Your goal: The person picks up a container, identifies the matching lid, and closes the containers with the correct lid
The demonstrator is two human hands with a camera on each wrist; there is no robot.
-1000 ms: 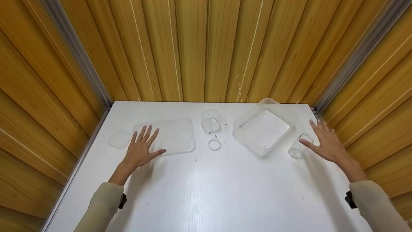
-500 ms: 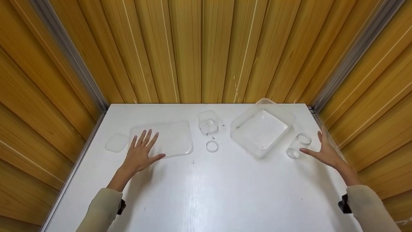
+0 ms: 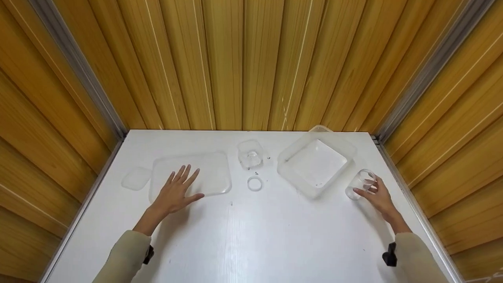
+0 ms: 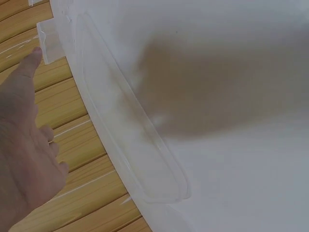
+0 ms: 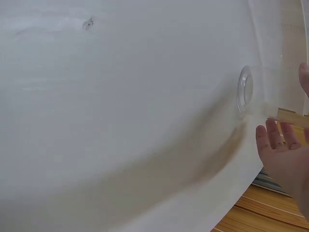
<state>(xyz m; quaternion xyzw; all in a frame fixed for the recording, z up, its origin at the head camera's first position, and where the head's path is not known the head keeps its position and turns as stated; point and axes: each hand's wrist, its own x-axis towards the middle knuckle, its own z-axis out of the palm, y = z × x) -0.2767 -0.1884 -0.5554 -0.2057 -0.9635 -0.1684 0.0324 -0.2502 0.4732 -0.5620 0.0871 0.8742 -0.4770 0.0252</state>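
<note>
In the head view my left hand is spread with straight fingers above a large translucent rectangular lid. Nothing is in its grasp, and its shadow falls on the table in the left wrist view. On the right, my right hand has its thumb and curled fingers around a clear cylindrical jar. Fingers show through the jar's transparent wall. The right wrist view shows the jar's round base at the table, fingers on one side and part of the thumb on the other.
A small translucent lid lies far left. At the middle are a small clear container and a white ring-shaped lid. A large translucent square container stands back right on the white table. Wood-patterned walls enclose it.
My right hand has moved left from beside the jar, and its fingers have closed around it. The left hand stays spread over the large lid. The head view has shifted slightly.
</note>
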